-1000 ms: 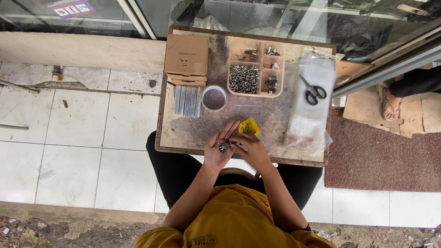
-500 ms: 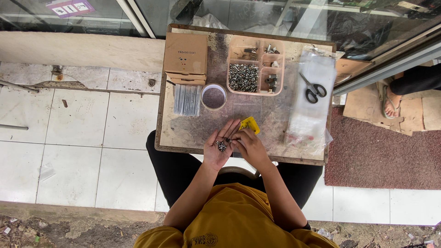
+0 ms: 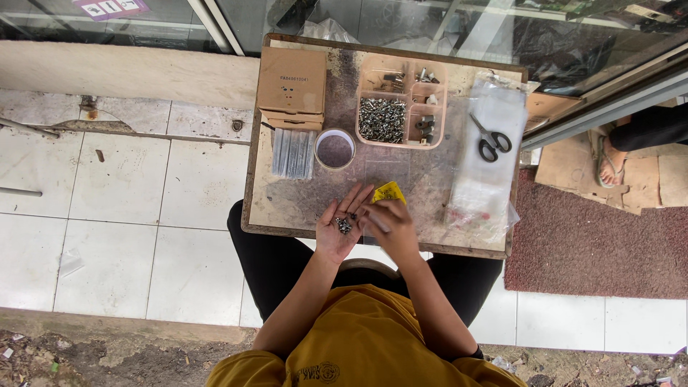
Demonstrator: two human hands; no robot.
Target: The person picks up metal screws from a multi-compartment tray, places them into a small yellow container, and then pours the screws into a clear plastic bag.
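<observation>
Head camera looks straight down on me seated at a small worn surface (image 3: 430,193), knees tucked under its near edge. I see my left hand (image 3: 342,226) turned palm up over that edge, fingers spread and relaxed, cradling a small heap of dark metal screws (image 3: 344,225) in the hollow of the palm. My right hand (image 3: 387,223) sits just beside it, touching at the fingertips, knuckles up and fingers curled in a pinch; whether it grips a screw or something else I cannot tell. Both forearms run up from my yellow shirt and meet in a narrow V.

A small yellow packet (image 3: 389,192) lies on the surface right beyond my right hand, partly covered by it. Farther out, at the left, a flat brown cardboard box (image 3: 292,80) lies on a stack of like boxes, with a bundle of clear narrow sleeves (image 3: 292,153) just in front of it. A round white cup (image 3: 335,149) stands beside those sleeves. A pink compartment tray (image 3: 401,102) holds silvery hardware, its biggest cell filled with screws. At the right, clear plastic bags (image 3: 487,165) lie in a long pile, black-handled scissors (image 3: 491,140) resting on top.
</observation>
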